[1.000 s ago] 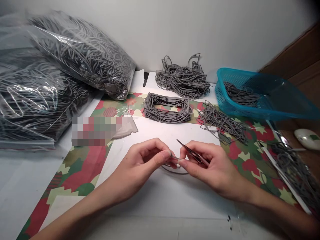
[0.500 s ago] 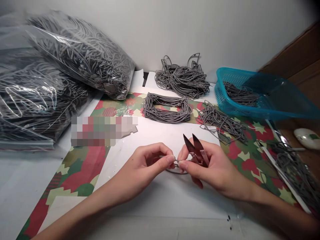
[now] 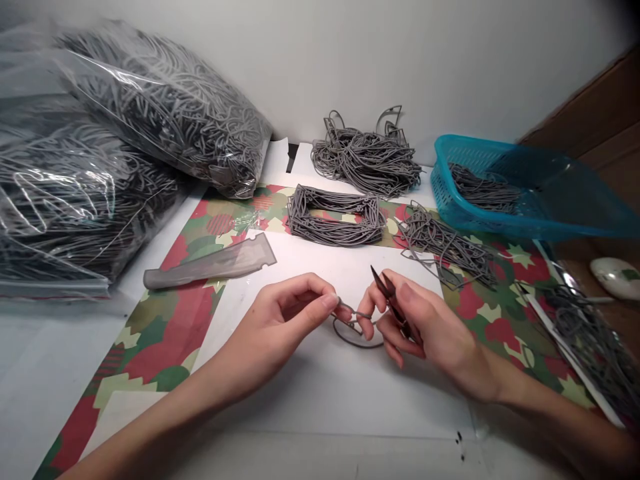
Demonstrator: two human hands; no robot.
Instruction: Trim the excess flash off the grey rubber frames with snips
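L hand pinches grey loop btwn thumb & fingers; R hand curls round snips, pointed far. Best hold loop taut, snips clear of fingertips.

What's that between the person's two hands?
In the head view, a thin grey loop spans the gap, pinched by the left hand and reaching the fingers of the right hand; white paper shows below.
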